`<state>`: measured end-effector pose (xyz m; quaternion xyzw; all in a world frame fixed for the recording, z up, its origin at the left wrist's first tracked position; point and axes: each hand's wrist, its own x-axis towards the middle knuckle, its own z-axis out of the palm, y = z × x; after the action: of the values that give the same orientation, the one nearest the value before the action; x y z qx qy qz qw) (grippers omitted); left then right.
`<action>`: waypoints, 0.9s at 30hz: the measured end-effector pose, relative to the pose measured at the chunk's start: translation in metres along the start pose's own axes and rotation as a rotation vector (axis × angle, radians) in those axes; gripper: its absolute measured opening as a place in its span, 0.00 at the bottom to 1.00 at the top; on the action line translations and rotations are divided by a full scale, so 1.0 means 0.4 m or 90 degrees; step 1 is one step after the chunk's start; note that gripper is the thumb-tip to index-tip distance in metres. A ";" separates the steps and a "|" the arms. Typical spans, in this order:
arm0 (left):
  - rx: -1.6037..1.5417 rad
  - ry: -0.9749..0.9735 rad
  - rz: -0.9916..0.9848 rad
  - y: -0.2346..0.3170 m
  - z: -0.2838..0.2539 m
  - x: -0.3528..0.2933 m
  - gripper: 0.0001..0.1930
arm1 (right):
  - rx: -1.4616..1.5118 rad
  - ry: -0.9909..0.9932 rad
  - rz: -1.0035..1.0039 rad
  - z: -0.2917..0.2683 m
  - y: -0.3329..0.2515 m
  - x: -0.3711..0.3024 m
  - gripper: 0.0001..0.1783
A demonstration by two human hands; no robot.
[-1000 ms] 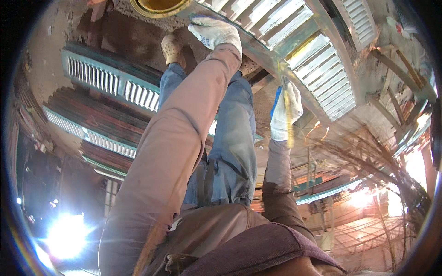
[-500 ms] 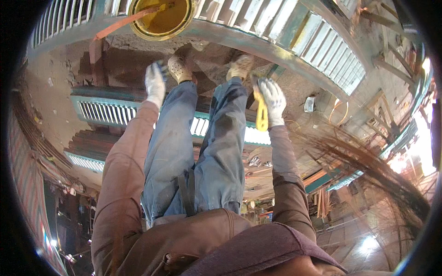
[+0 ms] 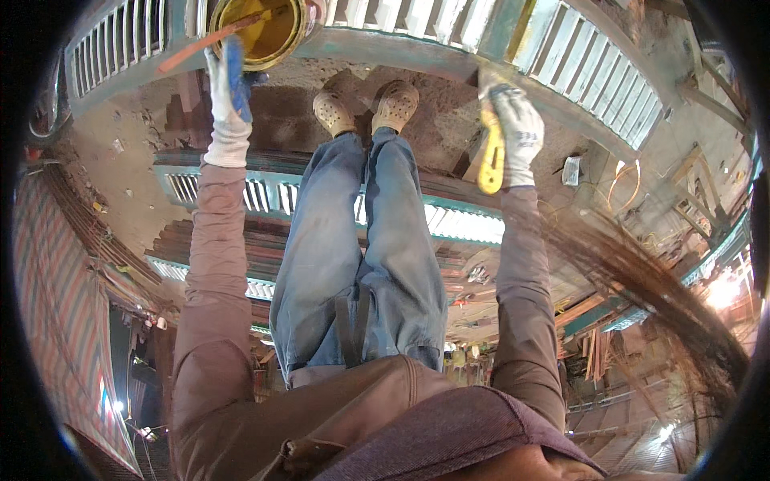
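My left hand [image 3: 229,96], in a white glove with a blue palm, is at the near left side of an open paint can [image 3: 301,38]. Its fingers reach up along the can with the thumb apart under the rim; whether they press on the can is hard to tell. A reddish-brown stick [image 3: 192,54] leans out of the yellowish can. My right hand [image 3: 516,128], gloved too, is closed around a yellow-handled scraper [image 3: 492,156]. The scraper's blade meets the near edge of a louvred shutter [image 3: 401,53], green-grey with whitish slats, in the picture.
Below my feet, in tan clogs [image 3: 396,106], dusty ground shows. Behind me lie more louvred shutters [image 3: 265,183] and stacked boards [image 3: 233,234]. A wooden frame [image 3: 696,188] stands at the right, and a striped sheet [image 3: 60,297] hangs at the left. Loose hair crosses the right side.
My left hand has moved up and left to the can. My right hand has carried the scraper up and right to the shutter's edge. My feet have come closer together.
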<state>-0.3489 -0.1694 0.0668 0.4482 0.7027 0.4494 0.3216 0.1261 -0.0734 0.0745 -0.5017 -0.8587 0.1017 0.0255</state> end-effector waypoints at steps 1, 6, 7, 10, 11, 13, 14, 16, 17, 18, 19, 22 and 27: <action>-0.111 0.001 -0.079 0.028 0.022 0.014 0.28 | 0.005 -0.011 -0.045 -0.006 -0.015 -0.013 0.17; -0.243 0.048 -0.310 0.120 0.083 0.060 0.20 | 0.099 -0.026 -0.149 -0.049 -0.044 -0.038 0.17; -0.224 0.080 -0.331 0.127 0.080 0.064 0.18 | 0.075 -0.085 -0.075 -0.054 -0.034 -0.025 0.18; -0.406 0.157 -0.371 0.124 0.048 0.116 0.14 | 0.056 0.063 -0.025 -0.043 -0.001 0.034 0.19; -0.434 0.193 -0.396 0.121 0.038 0.138 0.14 | 0.058 0.065 -0.018 -0.032 0.003 0.053 0.19; -0.313 0.116 -0.347 0.122 0.009 0.172 0.12 | -0.006 0.001 -0.046 -0.015 -0.013 0.063 0.20; -0.268 0.097 -0.357 0.123 -0.004 0.191 0.11 | -0.003 -0.001 -0.056 -0.010 -0.025 0.061 0.20; -0.164 0.021 -0.314 0.121 -0.023 0.212 0.11 | -0.041 -0.097 -0.113 -0.020 -0.057 0.034 0.20; -0.184 -0.009 -0.314 0.116 -0.031 0.226 0.12 | -0.008 -0.095 -0.156 -0.026 -0.072 0.023 0.20; -0.206 0.006 -0.385 0.110 -0.046 0.237 0.12 | 0.034 -0.106 -0.187 -0.040 -0.077 0.014 0.20; -0.253 0.001 -0.430 0.100 -0.059 0.248 0.13 | 0.065 -0.137 -0.198 -0.047 -0.079 0.013 0.20; 0.202 -0.101 0.006 0.071 -0.125 0.263 0.19 | 0.089 -0.006 -0.072 -0.067 -0.047 0.031 0.19; 0.144 0.045 -0.160 0.081 -0.185 0.286 0.22 | -0.031 0.019 -0.010 -0.016 -0.016 0.062 0.21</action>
<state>-0.4459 -0.0833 0.1198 0.3741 0.8100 0.3392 0.2982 0.1094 -0.0539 0.0804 -0.4967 -0.8644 0.0731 0.0267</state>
